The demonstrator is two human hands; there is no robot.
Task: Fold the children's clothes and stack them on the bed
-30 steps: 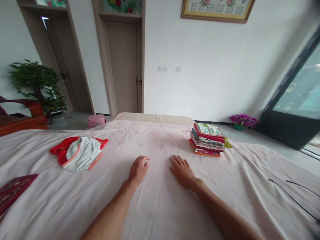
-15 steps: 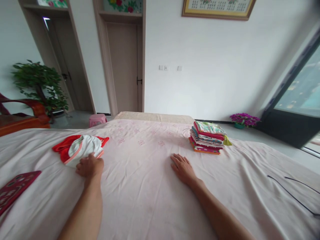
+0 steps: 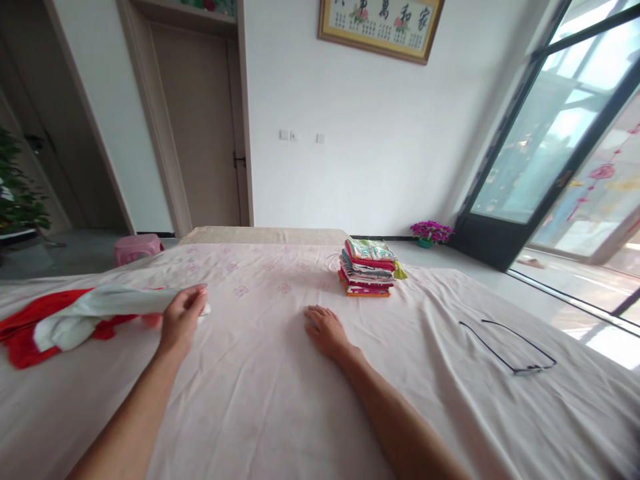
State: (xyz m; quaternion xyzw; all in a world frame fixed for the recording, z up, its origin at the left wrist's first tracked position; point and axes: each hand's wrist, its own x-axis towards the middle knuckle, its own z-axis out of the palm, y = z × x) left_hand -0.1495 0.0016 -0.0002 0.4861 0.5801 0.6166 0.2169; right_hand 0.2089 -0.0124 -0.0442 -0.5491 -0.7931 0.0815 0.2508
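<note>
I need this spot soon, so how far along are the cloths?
Looks done: the folded stack beyond the right hand, which rests on the sheet. In hand: the left hand holds one end of the white cloth. Apparently left: the red cloth, rumpled beneath it.

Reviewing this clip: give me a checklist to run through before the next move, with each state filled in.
1. Left hand grips the white cloth: ok.
2. White cloth clear of the red cloth: not ok, they overlap.
3. Right hand empty, resting on the sheet: ok.
4. Folded stack upright and apart from both hands: ok.
5. Glasses away from both hands: ok.
6. White cloth's underside free of folds: cannot tell, hidden.
</note>
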